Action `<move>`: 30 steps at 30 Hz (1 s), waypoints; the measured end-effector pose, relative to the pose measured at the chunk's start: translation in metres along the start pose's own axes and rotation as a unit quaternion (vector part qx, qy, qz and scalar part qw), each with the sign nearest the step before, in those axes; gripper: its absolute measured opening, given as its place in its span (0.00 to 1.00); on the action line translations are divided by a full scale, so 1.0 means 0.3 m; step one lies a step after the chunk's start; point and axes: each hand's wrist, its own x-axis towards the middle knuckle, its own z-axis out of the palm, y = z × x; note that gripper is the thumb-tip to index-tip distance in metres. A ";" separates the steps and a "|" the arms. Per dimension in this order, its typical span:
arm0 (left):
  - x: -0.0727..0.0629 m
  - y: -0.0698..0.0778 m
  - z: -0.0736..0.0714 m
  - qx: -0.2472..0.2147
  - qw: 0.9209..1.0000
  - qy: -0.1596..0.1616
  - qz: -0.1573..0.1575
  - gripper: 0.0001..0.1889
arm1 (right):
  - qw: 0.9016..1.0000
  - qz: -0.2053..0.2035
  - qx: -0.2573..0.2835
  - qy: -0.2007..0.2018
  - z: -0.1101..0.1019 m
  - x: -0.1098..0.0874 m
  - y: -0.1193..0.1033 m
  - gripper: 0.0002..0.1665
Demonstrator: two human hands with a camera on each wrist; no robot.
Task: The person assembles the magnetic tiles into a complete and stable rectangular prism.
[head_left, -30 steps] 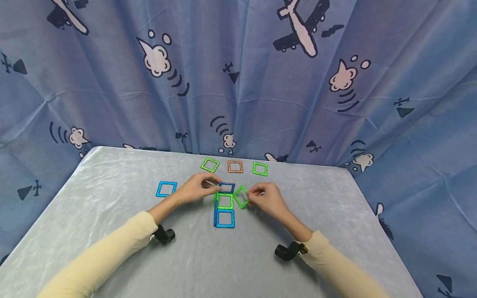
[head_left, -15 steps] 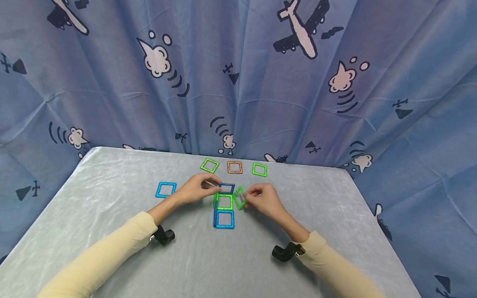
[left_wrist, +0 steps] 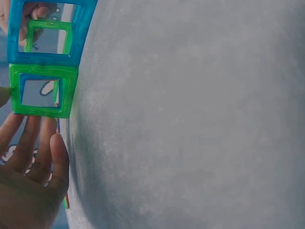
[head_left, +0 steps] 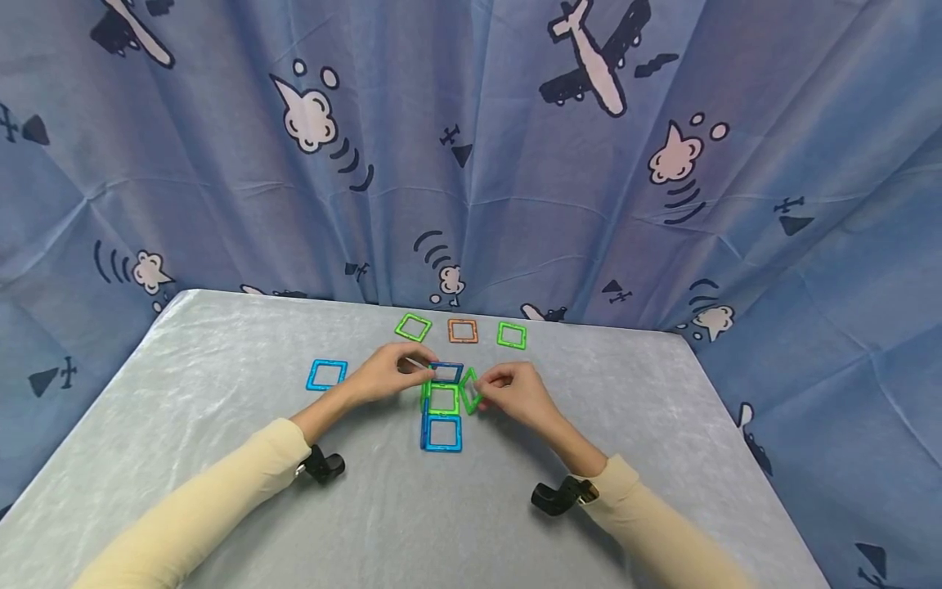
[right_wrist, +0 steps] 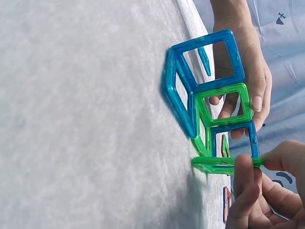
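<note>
Right hand point(head_left: 521, 394): pinches tilted green square plastic frame point(right_wrist: 214, 161), 3 o'clock of flat green square plastic frame point(head_left: 444, 411).
Left hand point(head_left: 390, 372): pinches upright green square plastic frame point(left_wrist: 68, 93), 9 o'clock of flat green square plastic frame.

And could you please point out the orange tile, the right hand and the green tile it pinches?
Orange tile point(head_left: 464, 340): head view, middle of its near edge.
Right hand point(head_left: 521, 394): head view, back of the hand.
Pinched green tile point(right_wrist: 217, 161): right wrist view, camera-facing edge.
</note>
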 end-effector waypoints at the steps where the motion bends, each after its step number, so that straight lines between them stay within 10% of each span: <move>1: -0.001 0.001 0.000 -0.002 1.000 0.000 0.000 0.13 | 1.000 0.003 0.001 0.001 0.002 0.001 -0.001 0.07; 30: 0.006 -0.006 0.001 0.006 1.000 -0.002 0.000 0.13 | 0.998 0.046 0.039 0.006 0.020 -0.001 -0.013 0.09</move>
